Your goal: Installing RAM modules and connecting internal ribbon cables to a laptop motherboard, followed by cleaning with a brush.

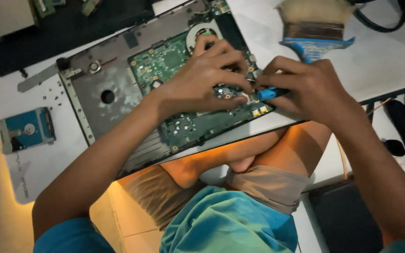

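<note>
An opened laptop base (104,75) lies on a white table, its green circuit board (165,61) and round fan (202,32) exposed. My left hand (202,77) rests on the board just below the fan, fingers bent and pinched near the board's right edge. My right hand (305,86) is closed around a blue-handled screwdriver (269,93) whose tip points left at the same spot on the board. What lies under my left fingertips is hidden.
A loose hard drive (26,130) lies at the table's left. Several small screws (52,96) are scattered beside the laptop. A wide brush with a blue handle (312,30) lies at the back right. A dark panel (66,28) sits behind the laptop. My bent knees are under the table edge.
</note>
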